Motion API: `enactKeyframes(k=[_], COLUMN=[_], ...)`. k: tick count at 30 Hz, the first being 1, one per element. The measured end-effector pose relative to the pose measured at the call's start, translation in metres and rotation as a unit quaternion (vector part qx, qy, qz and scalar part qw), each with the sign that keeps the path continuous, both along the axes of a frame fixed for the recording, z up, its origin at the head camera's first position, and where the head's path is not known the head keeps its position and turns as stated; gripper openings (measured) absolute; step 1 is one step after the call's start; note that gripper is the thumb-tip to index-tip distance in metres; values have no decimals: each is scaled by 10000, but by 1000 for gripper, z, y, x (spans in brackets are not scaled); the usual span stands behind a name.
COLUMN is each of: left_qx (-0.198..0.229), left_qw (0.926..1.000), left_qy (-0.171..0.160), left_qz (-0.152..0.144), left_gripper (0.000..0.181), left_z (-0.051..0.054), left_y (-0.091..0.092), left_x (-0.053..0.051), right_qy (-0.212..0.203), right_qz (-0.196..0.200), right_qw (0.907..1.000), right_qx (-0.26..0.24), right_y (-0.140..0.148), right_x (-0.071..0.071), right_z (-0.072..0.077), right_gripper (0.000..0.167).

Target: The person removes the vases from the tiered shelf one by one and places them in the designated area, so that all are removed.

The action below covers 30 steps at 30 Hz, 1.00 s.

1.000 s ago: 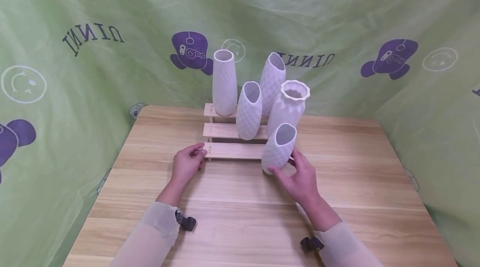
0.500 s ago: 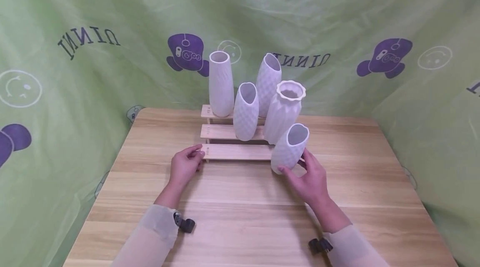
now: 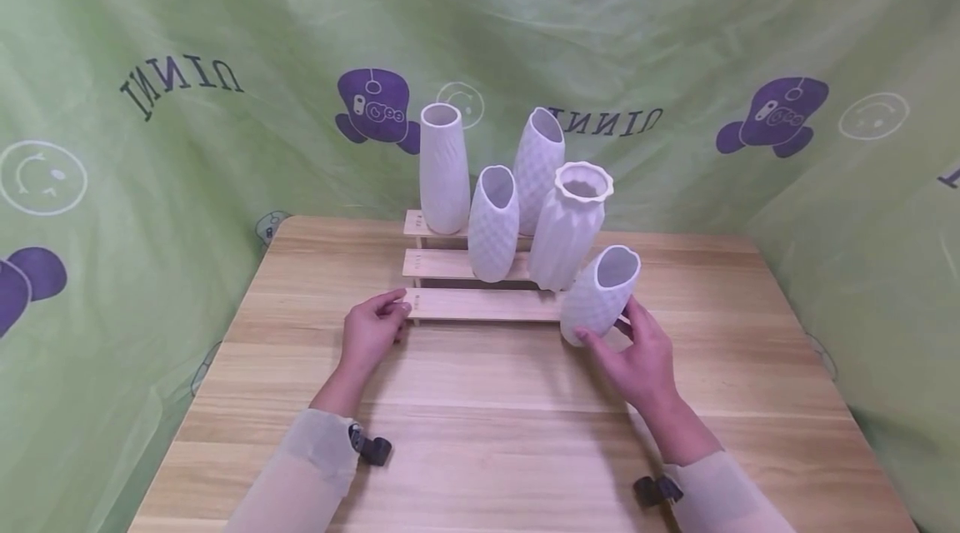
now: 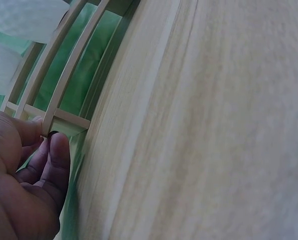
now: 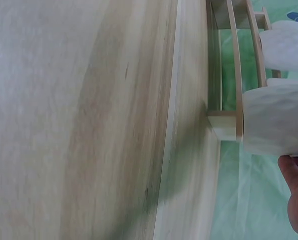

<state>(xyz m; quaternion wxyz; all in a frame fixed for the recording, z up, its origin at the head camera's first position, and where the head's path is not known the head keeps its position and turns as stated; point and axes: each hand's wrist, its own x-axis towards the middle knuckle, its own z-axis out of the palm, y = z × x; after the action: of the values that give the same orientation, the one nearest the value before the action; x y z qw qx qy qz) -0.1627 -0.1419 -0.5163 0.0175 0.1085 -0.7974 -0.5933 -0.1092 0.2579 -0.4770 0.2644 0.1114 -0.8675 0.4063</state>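
My left hand (image 3: 372, 328) pinches the left end of the lowest tier of a three-tier wooden rack (image 3: 480, 305); the left wrist view shows thumb and fingers (image 4: 58, 150) on that board's end. At the right end of the same tier, my right hand (image 3: 637, 354) grips a white textured vase (image 3: 592, 304), which leans right in the head view. In the right wrist view the vase (image 5: 274, 122) has its base at the board's end, with fingertips (image 5: 289, 167) on its side. Some right fingers are hidden behind it.
On the middle tier stand a diamond-patterned vase (image 3: 493, 233) and a frilled-rim vase (image 3: 566, 233). The top tier holds a tall vase (image 3: 444, 175) and a slant-mouthed vase (image 3: 537, 171). Behind the wooden table (image 3: 480, 450) hangs a green printed cloth (image 3: 637, 17).
My right hand has moved right along the lowest tier with the vase in its grip. My left hand has kept its hold on the rack's left end.
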Motion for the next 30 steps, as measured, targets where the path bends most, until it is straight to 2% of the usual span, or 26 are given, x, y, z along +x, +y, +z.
enactKeyframes(k=[15,30], left_qx=[8,192], left_qw=[10000,9998], left_qy=[57,-36], left_qz=[10,-45], left_gripper=[31,32], left_z=[-1,-1], left_y=[0,-1], left_x=[-1,-1], right_qy=[-314,-623], right_qz=[-243,-567], right_qw=[9986,9963], right_qx=[-338,-184], right_y=[14,26], right_x=[-9,-23], right_z=[4,6], right_gripper=[73,78])
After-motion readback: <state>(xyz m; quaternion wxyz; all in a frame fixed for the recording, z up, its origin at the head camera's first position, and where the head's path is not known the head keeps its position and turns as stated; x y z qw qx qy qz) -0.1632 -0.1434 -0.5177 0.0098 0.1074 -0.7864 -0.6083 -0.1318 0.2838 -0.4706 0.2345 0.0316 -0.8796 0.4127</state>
